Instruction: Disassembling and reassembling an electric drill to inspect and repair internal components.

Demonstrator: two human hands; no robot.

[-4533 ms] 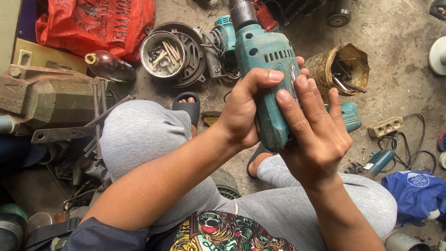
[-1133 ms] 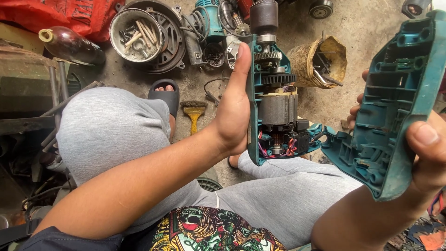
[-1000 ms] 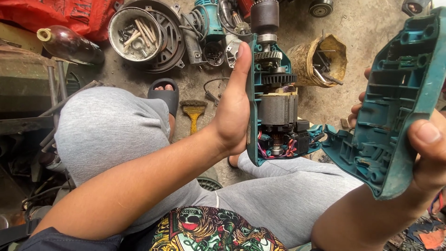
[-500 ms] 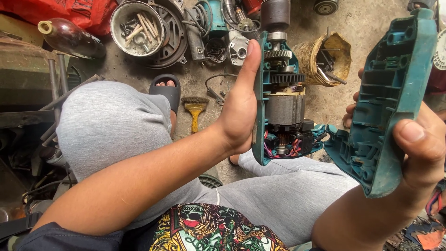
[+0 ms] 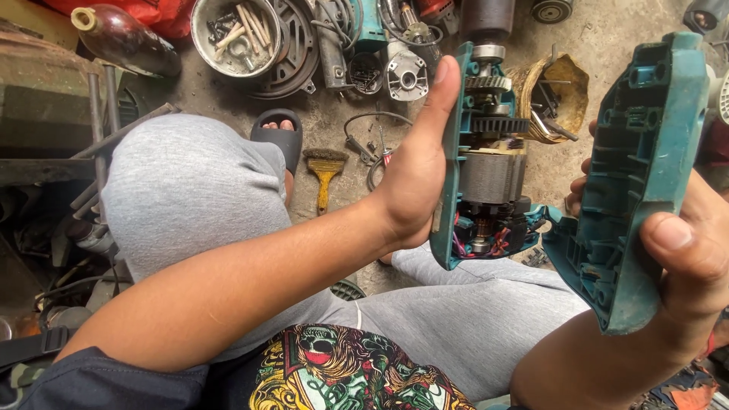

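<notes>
Above my grey-trousered knees, an opened drill in two halves.
On the floor at far left I see a round metal tin of bolts (image 5: pixel 234 34); my left hand (image 5: pixel 416 175) grips the teal drill body with bare gears and motor (image 5: pixel 486 159) upright, and my right hand (image 5: pixel 695 258) holds the empty teal plastic shell half (image 5: pixel 634 175) apart.

A red plastic bag (image 5: pixel 163 14) lies crumpled at the top left edge of the view, partly behind a dark brown glass bottle (image 5: pixel 125 42) with a pale mouth that lies on its side. Right of them stands a round metal tin (image 5: pixel 234 34), grey and open, holding loose bolts and pins. No labels, signs or screens can be made out anywhere among the things on the floor.
</notes>
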